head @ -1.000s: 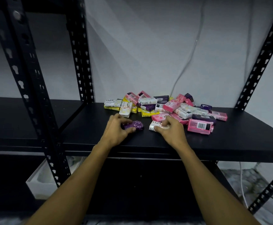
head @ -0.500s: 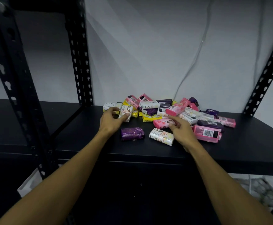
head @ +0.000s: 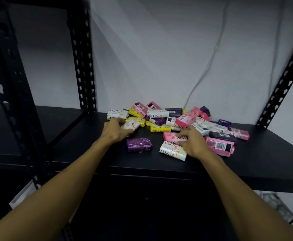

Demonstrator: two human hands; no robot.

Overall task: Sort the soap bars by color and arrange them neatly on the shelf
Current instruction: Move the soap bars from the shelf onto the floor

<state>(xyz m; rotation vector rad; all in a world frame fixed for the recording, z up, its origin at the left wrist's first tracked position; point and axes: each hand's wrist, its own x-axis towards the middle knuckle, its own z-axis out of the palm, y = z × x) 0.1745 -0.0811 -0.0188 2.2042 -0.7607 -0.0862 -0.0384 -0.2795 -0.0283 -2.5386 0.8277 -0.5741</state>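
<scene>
Since half a second ago my left hand (head: 115, 130) has curled round a white bar (head: 130, 126) at the heap's (head: 177, 119) left front edge, while my right hand (head: 191, 142) now pinches a pink bar (head: 172, 136) at the heap's front. That pink bar lies crosswise under my fingertips, touching a white LUX bar (head: 171, 151) just nearer me. Left of it sits a lone purple LUX bar (head: 139, 145); a yellow one (head: 159, 128) reads "fruitale".

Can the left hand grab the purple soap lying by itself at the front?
Probably yes. The purple soap lies alone on the shelf, just beside the left hand, with nothing on top. But that hand already holds a white soap.
</scene>
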